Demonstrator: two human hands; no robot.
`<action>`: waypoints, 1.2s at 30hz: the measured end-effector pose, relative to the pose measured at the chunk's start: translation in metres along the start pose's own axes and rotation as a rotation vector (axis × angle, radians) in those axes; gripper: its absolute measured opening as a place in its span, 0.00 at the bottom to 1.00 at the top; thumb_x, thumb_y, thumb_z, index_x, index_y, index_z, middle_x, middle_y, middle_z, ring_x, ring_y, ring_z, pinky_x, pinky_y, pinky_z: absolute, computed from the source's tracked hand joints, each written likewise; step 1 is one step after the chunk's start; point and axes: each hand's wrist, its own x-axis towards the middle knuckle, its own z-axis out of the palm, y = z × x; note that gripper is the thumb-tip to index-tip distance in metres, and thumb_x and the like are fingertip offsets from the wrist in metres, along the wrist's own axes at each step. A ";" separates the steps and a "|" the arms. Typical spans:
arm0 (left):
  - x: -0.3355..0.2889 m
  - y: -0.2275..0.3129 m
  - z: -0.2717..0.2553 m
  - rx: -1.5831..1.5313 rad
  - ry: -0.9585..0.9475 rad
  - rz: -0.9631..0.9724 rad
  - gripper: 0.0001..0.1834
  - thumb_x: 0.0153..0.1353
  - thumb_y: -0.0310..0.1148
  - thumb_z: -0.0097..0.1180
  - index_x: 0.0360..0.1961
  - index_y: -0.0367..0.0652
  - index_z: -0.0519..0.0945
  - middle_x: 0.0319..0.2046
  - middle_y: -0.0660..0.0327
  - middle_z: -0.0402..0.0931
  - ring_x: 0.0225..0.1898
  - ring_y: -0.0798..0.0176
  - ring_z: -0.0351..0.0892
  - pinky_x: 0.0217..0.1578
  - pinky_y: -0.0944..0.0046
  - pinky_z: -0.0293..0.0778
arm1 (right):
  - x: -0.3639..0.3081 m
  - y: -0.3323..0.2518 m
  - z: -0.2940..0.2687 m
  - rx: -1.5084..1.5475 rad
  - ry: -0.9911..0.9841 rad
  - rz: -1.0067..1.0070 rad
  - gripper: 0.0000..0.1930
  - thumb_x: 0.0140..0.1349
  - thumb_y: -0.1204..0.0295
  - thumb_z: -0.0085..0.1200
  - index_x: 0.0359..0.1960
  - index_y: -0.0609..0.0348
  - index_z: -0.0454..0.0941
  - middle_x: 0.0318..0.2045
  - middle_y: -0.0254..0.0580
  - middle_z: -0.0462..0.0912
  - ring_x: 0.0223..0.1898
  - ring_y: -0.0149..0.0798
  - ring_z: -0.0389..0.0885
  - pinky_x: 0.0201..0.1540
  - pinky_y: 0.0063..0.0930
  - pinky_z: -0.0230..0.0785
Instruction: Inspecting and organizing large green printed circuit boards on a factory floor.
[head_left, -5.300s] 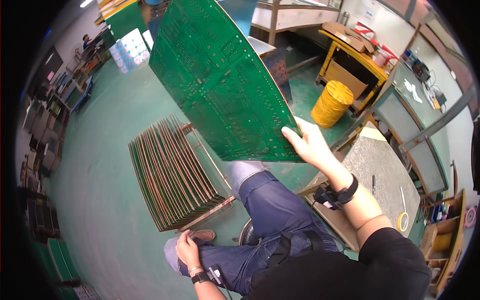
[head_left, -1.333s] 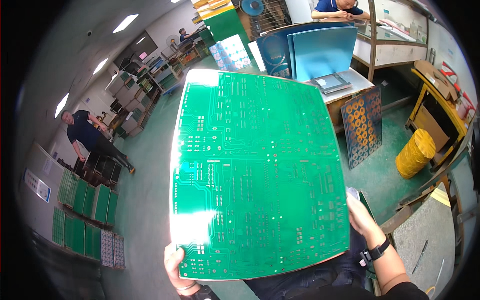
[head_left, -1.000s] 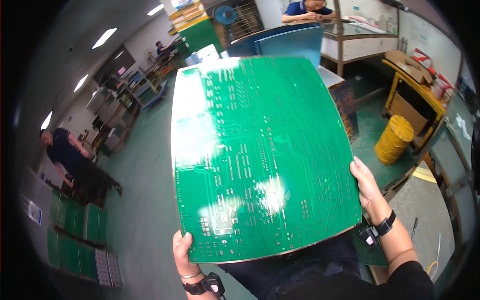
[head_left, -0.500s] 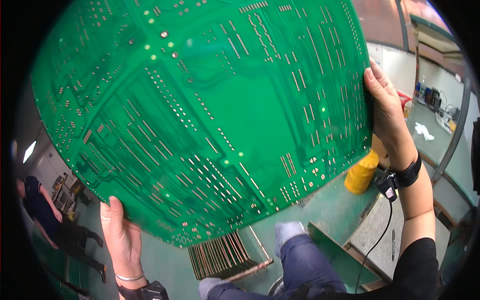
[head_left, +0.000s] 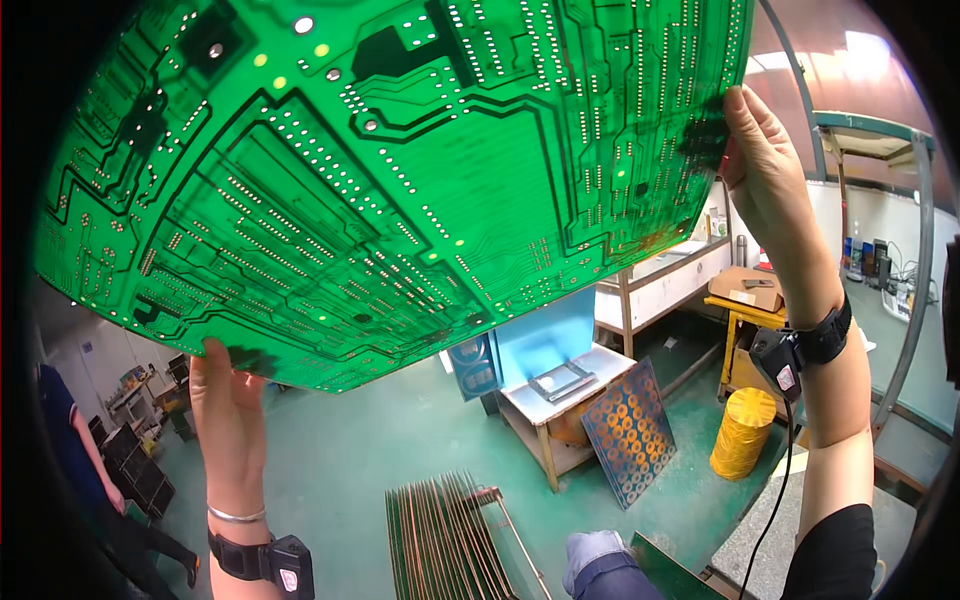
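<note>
A large green printed circuit board (head_left: 450,220) is raised in front of me and fills the upper part of the view. Light shines through it, so dark traces and rows of bright holes show. At its lower left edge my left hand (head_left: 228,400) grips it, thumb on the near face and fingers behind. My right hand (head_left: 755,150) grips the right edge the same way, its fingers showing as a dark shadow through the board. The board's top runs out of view. Each wrist wears a black strapped device (head_left: 290,565).
A slatted rack (head_left: 440,540) stands on the green floor below. Beyond it are a small table (head_left: 520,400), a leaning panel with orange rings (head_left: 630,430) and a yellow cylinder (head_left: 742,432). A grey-topped surface (head_left: 750,530) lies at right. Another person (head_left: 80,450) stands at far left.
Both hands have lifted the board higher and tilted it, so light now passes through it. More of the floor, table and leaning panel has come into view beneath it.
</note>
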 end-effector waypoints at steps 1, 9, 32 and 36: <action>0.003 0.002 -0.004 0.000 0.005 -0.001 0.10 0.65 0.40 0.48 0.40 0.49 0.75 0.38 0.68 0.77 0.41 0.71 0.75 0.45 0.66 0.70 | 0.003 0.000 -0.001 0.002 0.001 -0.006 0.16 0.64 0.62 0.48 0.48 0.57 0.75 0.36 0.31 0.81 0.33 0.23 0.79 0.35 0.19 0.74; 0.002 -0.003 0.002 0.017 0.110 0.037 0.13 0.64 0.40 0.48 0.45 0.46 0.73 0.44 0.66 0.74 0.45 0.68 0.72 0.48 0.64 0.68 | -0.006 0.008 0.019 0.010 0.025 0.005 0.15 0.64 0.61 0.48 0.45 0.57 0.76 0.34 0.29 0.81 0.32 0.20 0.78 0.35 0.16 0.72; -0.005 -0.007 -0.008 0.064 0.088 0.075 0.08 0.66 0.34 0.45 0.44 0.49 0.73 0.41 0.71 0.74 0.41 0.71 0.72 0.42 0.65 0.69 | -0.010 0.015 0.004 -0.017 -0.026 -0.013 0.19 0.67 0.63 0.43 0.54 0.61 0.69 0.41 0.35 0.79 0.38 0.25 0.79 0.43 0.20 0.72; -0.001 -0.004 0.017 0.063 0.073 0.033 0.08 0.66 0.31 0.45 0.45 0.49 0.73 0.40 0.70 0.75 0.41 0.71 0.73 0.42 0.65 0.69 | -0.011 0.018 -0.015 -0.005 0.024 0.060 0.17 0.66 0.63 0.45 0.51 0.58 0.72 0.42 0.35 0.80 0.41 0.25 0.78 0.44 0.22 0.73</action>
